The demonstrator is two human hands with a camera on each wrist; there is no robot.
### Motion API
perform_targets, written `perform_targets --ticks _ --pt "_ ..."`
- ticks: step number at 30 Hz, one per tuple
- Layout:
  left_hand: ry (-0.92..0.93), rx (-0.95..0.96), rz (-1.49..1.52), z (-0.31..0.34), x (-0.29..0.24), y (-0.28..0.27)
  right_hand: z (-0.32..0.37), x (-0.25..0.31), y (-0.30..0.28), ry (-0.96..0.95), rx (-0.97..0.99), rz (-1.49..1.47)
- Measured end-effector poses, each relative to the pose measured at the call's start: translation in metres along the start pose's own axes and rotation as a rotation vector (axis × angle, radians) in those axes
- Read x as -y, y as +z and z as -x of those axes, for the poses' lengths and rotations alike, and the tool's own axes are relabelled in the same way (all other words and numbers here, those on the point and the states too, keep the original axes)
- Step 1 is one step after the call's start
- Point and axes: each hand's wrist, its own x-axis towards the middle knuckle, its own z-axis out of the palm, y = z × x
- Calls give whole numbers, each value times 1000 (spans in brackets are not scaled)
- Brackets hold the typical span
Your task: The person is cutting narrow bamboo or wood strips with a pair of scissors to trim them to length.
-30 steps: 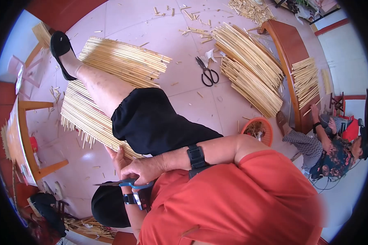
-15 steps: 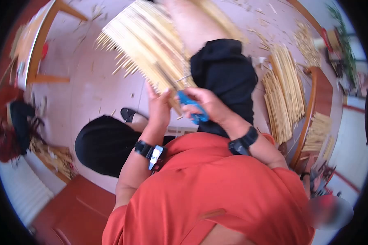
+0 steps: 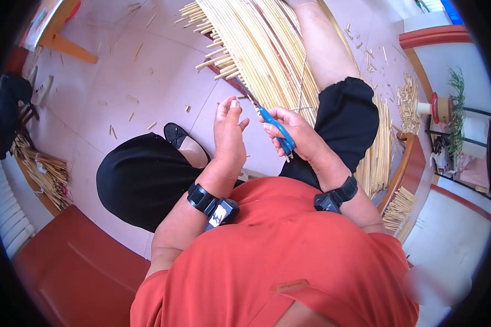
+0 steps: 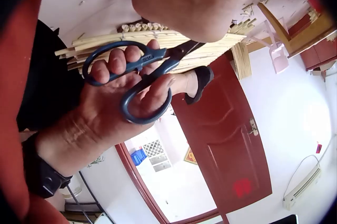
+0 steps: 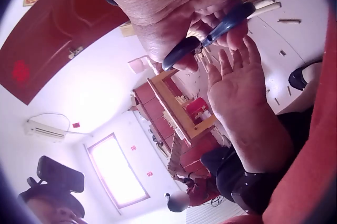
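My right hand (image 3: 299, 133) grips blue-handled scissors (image 3: 279, 129), fingers and thumb through the handle loops, as the left wrist view shows with the scissors (image 4: 152, 71). Their blades point at the near edge of a mat of pale reed sticks (image 3: 262, 49); whether they touch it I cannot tell. My left hand (image 3: 230, 131) is raised just left of the scissors, palm up with fingers relaxed, holding nothing. In the right wrist view the left hand (image 5: 242, 97) shows an empty palm below the scissors (image 5: 210, 37). A thin cord (image 3: 302, 82) crosses the mat.
A bare leg (image 3: 324, 46) lies over the mat. More sticks (image 3: 379, 152) are behind the black-clad knee at right. Stick offcuts (image 3: 132, 99) dot the tiled floor. A red-brown seat (image 3: 76, 267) is at lower left, a wooden table leg (image 3: 71, 46) at upper left.
My left hand has come away from the mat's edge and turned palm up. The scissors remain in my right hand. The head view has swung, so the mat appears farther right.
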Motion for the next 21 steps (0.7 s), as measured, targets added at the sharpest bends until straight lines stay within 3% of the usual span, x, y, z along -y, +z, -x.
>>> perform_targets --ticks 4,6,15,21 --pt "-84 93 -47 -1 -4 3 -7 8 3 120 -15 17" --pt "-146 229 -139 -3 -4 3 -8 10 6 143 -34 31" --pt "-171 260 -181 -1 -12 5 -17 12 11 155 -57 -57" --pt "-193 312 -177 2 -17 4 -19 -4 4 55 -54 -107"
